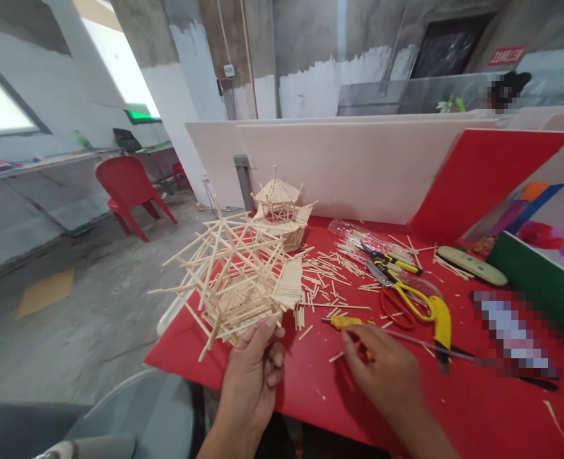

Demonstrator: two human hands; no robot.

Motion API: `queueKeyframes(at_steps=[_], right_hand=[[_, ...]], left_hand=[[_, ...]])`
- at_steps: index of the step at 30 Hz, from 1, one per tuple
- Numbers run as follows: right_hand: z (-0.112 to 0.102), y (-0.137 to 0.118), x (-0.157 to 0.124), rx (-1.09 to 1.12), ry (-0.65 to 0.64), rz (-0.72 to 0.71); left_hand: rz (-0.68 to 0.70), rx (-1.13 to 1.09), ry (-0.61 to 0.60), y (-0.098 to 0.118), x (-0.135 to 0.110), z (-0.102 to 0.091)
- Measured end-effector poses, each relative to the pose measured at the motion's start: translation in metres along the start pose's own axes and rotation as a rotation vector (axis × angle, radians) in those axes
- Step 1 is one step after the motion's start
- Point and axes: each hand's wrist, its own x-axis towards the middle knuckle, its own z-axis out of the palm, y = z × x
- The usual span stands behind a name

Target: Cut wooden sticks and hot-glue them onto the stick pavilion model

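My left hand [256, 366] pinches the lower edge of a wooden stick model [234, 268] and holds it tilted above the table's left corner. Its open frame spreads to the left, and one roof panel of close-set sticks [289, 280] is filled in on the right. Curled at the handle of a yellow hot glue gun [346, 322], my right hand [387, 370] hides most of the grip. The gun's nozzle points left toward the model, and a clear glue stick [425, 344] runs out of its back. Behind the model stands a pagoda-shaped stick model [277, 207].
Loose sticks [325, 271] are scattered over the red table [320, 395]. Yellow-handled pliers [397, 260], scissors [413, 299], a yellow utility knife [441, 325] and an oval green case [471, 264] lie to the right. White boards [339, 172] stand along the back.
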Motion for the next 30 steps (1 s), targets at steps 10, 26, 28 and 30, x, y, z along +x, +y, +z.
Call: queueKeyframes(at_steps=[10,26,28,30], right_hand=[[0.017,0.073,-0.029,-0.164,-0.584,0.571],[-0.023,0.007,0.019,0.176,-0.061,0.387],[-0.023,0.002,0.025,0.187,-0.027,0.283],[-0.025,-0.003,0.028,0.233,-0.035,0.198]], left_hand=[[0.023,-0.022,0.045,0.005,0.001,-0.001],[-0.008,0.111,0.059,0.019,0.001,-0.002],[-0.002,0.125,0.068,0.020,0.003,-0.002],[0.012,0.128,0.081,0.020,0.003,-0.002]])
